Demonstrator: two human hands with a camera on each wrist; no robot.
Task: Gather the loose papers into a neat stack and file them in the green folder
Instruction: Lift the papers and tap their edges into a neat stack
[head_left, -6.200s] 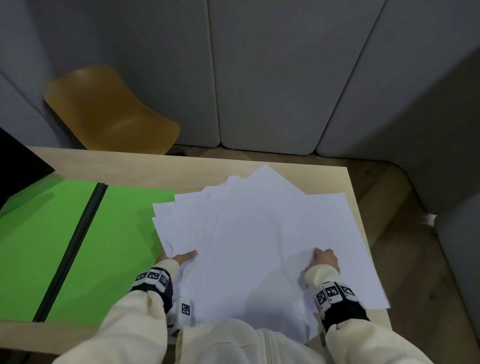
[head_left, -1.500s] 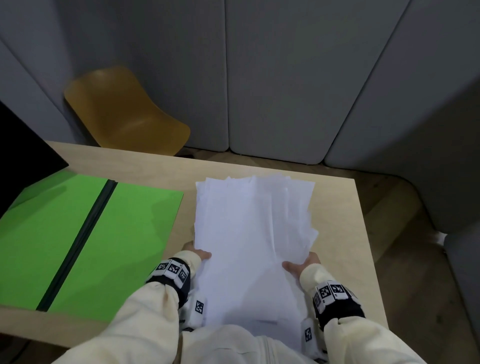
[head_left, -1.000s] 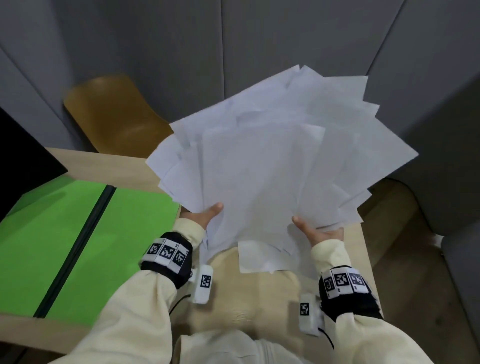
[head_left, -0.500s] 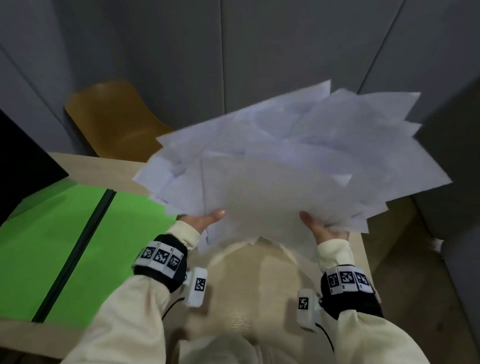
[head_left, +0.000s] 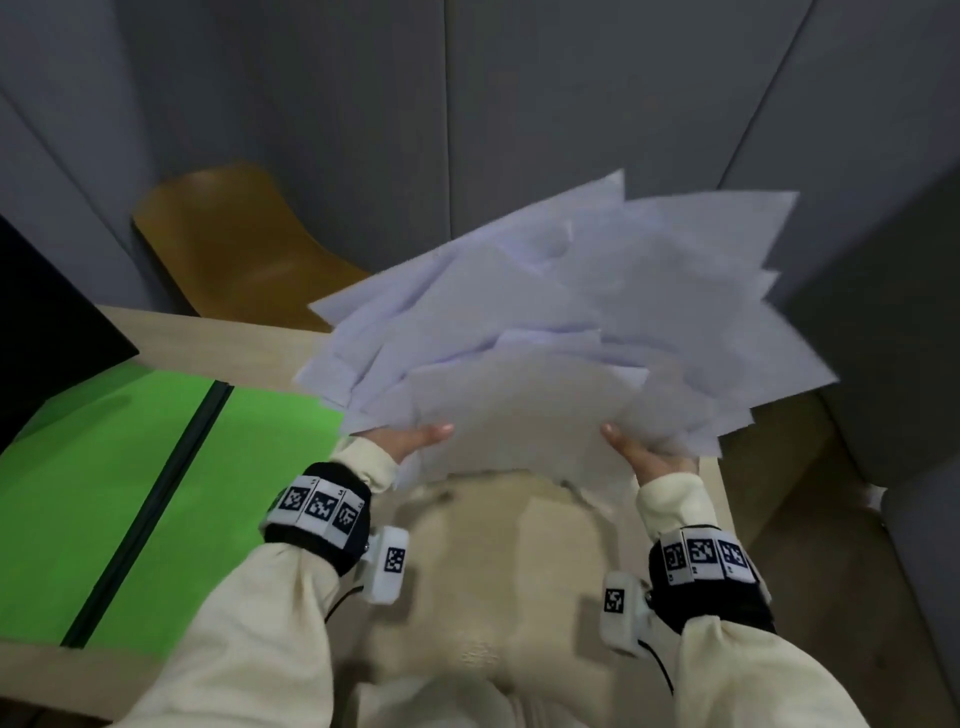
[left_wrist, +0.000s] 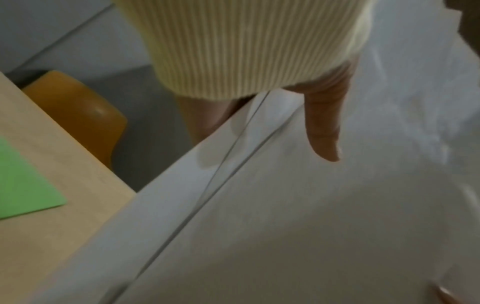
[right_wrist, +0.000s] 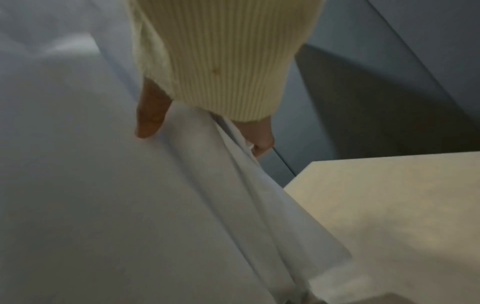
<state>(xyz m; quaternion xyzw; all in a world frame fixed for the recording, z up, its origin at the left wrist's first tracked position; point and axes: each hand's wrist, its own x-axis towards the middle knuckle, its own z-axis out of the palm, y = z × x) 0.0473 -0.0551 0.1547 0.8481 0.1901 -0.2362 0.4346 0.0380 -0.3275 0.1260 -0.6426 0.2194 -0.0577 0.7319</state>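
Note:
A fanned, uneven bundle of white papers (head_left: 561, 338) hangs in the air above the table, tilted away from me. My left hand (head_left: 410, 441) grips its near left edge, thumb on top and fingers hidden beneath; the thumb (left_wrist: 324, 127) lies flat on the top sheet of the papers (left_wrist: 285, 226). My right hand (head_left: 644, 457) grips the near right edge the same way, its thumb (right_wrist: 149, 119) on the papers (right_wrist: 103, 185) and fingers curled under the edge. The green folder (head_left: 135, 478) lies open on the table's left part, dark spine down its middle.
The light wooden table (head_left: 519, 561) ends just right of my right wrist. A mustard chair (head_left: 234, 249) stands behind the table's far edge, before grey padded wall panels (head_left: 519, 104). A black object (head_left: 47, 322) overlaps the folder's far left corner.
The papers were gathered on the table, then lifted off it in both hands. Over the last half second the bundle tipped further away and shifted right, its sheets still fanned.

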